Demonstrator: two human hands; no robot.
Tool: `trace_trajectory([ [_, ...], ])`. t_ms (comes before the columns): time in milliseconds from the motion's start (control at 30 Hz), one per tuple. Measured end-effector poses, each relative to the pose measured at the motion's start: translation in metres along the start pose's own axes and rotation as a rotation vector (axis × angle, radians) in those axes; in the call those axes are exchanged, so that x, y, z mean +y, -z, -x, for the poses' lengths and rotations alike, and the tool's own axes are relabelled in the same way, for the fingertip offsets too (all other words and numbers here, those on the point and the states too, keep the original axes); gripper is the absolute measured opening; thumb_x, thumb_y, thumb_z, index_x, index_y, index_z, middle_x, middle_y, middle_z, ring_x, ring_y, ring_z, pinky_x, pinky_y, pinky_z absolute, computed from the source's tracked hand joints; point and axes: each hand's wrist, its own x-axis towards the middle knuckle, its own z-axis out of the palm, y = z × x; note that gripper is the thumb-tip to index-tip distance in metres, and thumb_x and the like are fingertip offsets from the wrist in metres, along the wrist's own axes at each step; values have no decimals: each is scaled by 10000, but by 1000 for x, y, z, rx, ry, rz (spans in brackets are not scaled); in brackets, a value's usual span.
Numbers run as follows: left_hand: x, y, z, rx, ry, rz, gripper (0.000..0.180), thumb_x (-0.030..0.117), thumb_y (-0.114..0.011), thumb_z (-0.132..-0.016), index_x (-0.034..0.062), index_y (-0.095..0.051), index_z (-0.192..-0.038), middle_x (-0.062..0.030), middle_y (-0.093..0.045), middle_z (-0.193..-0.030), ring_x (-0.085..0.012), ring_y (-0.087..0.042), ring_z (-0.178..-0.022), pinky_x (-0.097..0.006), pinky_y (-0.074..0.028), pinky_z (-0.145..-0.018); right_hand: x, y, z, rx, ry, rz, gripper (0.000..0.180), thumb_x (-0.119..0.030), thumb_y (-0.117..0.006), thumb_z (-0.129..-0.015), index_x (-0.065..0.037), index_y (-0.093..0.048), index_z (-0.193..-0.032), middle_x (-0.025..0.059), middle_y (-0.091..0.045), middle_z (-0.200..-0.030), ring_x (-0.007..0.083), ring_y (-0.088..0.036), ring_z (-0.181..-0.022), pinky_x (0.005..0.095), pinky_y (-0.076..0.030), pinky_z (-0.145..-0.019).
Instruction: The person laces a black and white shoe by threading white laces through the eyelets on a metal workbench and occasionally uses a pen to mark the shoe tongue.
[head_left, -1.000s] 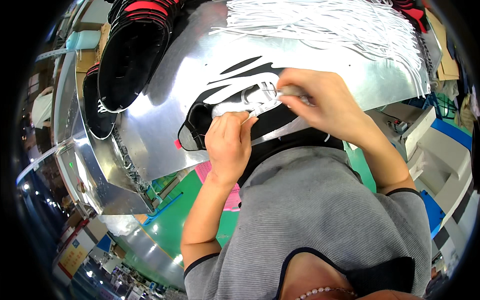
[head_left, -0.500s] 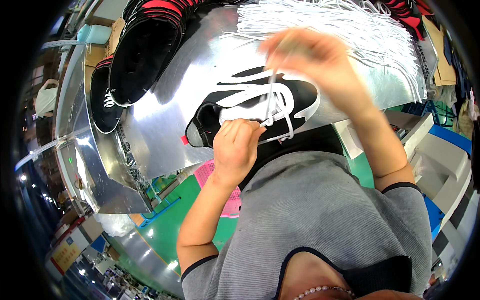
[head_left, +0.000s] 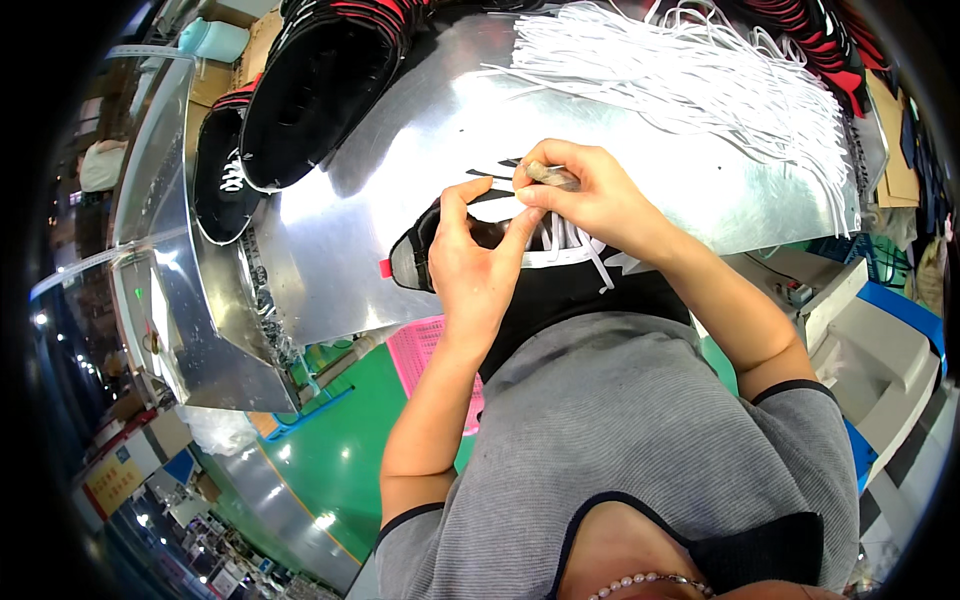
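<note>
A black shoe upper with white side stripes and a red heel tab lies on the metal table in front of me. My left hand grips its collar and tongue area, forefinger on the far side and thumb near the eyelets. Over the far eyelet row, my right hand is closed in a pinch on the white shoelace; its fingertips hide the lace end. A beige wrap shows around one of its fingers. The lace crosses the upper's front, and a loose end hangs over the near side.
A thick bundle of white laces covers the table's far right. Stacked black and red uppers stand at far left, beside a laced black upper. A pink basket sits below the table edge. An open drawer is at right.
My right hand has come down and left from its raised, blurred position with the lace to the upper's far eyelets. My left hand has opened its grip wider, moving from the near edge over the collar.
</note>
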Motion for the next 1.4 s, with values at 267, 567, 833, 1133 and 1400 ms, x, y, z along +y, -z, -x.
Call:
trace_trajectory([
  [267, -6, -2, 0, 51, -91, -19, 459, 125, -855, -724, 13, -596, -1086, -110, -692, -938, -218, -673, -824, -333, -531, -765, -24, 13, 41, 7, 72, 474, 143, -113, -621, -952, -20, -551, -1035, 109, -674, -773, 233, -667, -681, 315, -500, -639],
  [567, -8, -7, 4, 29, -127, 74, 431, 55, -799, -771, 3, -586, -1142, -93, -672, -905, -144, -622, -732, -273, -504, -669, -18, 11, 25, -109, 194, 848, 165, -158, -629, -913, -21, -545, -948, 108, -657, -689, 315, -653, -646, 400, -481, -565],
  [833, 2, 2, -2, 9, 4, 36, 432, -61, -650, -836, 12, -533, -1245, -3, -532, -760, -51, -427, -592, -224, -417, -568, -8, -10, 5, -23, 193, 909, 164, -109, -582, -920, -13, -509, -1032, 159, -685, -822, 339, -667, -710, 423, -519, -618],
  [1133, 14, 4, -19, -139, 98, 426, 444, -73, -648, -856, 29, -506, -1264, -100, -669, -922, -125, -646, -842, -261, -514, -777, 6, 27, 43, 323, 171, 824, 194, -248, -680, -901, -77, -599, -945, 72, -682, -737, 259, -665, -659, 364, -482, -564],
  [1400, 26, 35, 8, -133, -109, -114, 466, 56, -653, -922, -13, -472, -1345, -154, -665, -1074, -211, -650, -974, -321, -510, -856, 10, 35, 41, 343, 221, 630, 319, -354, -785, -794, -79, -662, -897, 61, -636, -759, 222, -597, -608, 333, -467, -541],
])
